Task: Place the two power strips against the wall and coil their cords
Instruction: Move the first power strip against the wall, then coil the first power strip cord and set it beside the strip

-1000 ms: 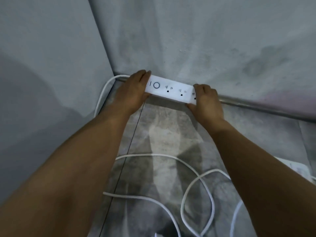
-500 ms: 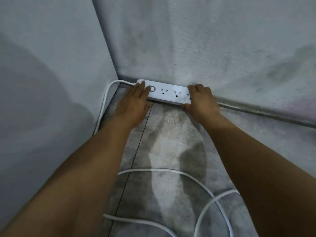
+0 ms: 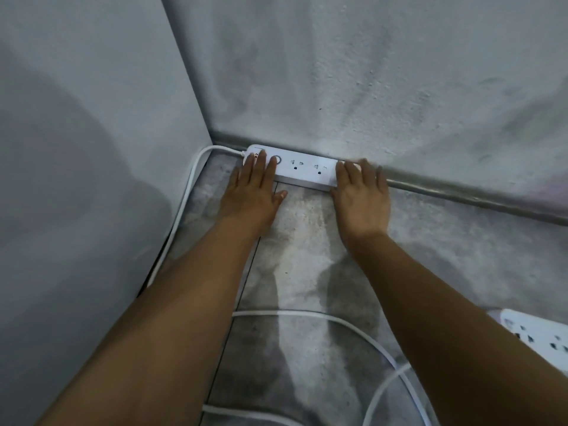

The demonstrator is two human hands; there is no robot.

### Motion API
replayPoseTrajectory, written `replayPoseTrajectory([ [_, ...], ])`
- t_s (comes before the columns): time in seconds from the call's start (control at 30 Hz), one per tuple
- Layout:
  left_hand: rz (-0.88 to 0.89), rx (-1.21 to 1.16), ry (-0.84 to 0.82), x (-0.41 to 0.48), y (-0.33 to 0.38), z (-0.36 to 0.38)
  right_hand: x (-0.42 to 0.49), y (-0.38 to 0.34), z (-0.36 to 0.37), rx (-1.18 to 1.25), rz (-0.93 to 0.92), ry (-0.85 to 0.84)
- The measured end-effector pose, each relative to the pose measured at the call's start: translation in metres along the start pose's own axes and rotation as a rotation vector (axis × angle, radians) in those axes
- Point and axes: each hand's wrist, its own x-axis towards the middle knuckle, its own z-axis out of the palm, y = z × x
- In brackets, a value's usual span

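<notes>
My left hand (image 3: 255, 192) lies flat with the fingers straight. The fingertips rest on the left end of the power strip (image 3: 302, 170), beside its round switch, and the thumb lies on the floor (image 3: 307, 256) in front of the strip. My right hand (image 3: 361, 201) is just as flat and relaxed. Its straight fingers cover the strip's right end and reach the foot of the wall (image 3: 368, 87), though they are a little blurred. Neither hand curls round anything; both only rest on the strip. Between my hands the strip's white top shows two sets of sockets. The strip lies on the floor with its long back edge against the wall, just right of the corner where the side wall (image 3: 92, 118) meets it. To the right of the strip a grey metal trim (image 3: 461, 192) runs along the bottom of the wall. From the strip's left end its white cord (image 3: 187, 195) bends into the corner and then runs toward me along the foot of the side wall. Well in front of the strip, nearer to me, loose cords (image 3: 353, 325) curve across the grey floor in wide uncoiled loops. I cannot tell which strip each one belongs to. Far to the right of the strip and well away from the wall, a second power strip (image 3: 541, 336) lies on the floor, partly hidden by my right forearm.
</notes>
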Motion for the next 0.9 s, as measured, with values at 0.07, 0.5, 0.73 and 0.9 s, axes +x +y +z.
replayPoseTrajectory([
  [0.07, -0.025, 0.013, -0.012, 0.004, 0.004, -0.004, -0.005, 0.0, 0.007, 0.065, -0.007, -0.057],
  [0.5, -0.03, 0.081, -0.071, -0.003, 0.012, -0.022, -0.027, 0.011, -0.01, 0.115, -0.035, -0.221],
  [0.73, 0.027, 0.069, -0.1, -0.049, 0.025, -0.032, -0.084, 0.022, -0.035, 0.156, -0.02, -0.265],
  [0.9, 0.029, 0.067, -0.149, -0.099, 0.037, -0.039, -0.132, 0.025, -0.063, 0.182, -0.025, -0.253],
])
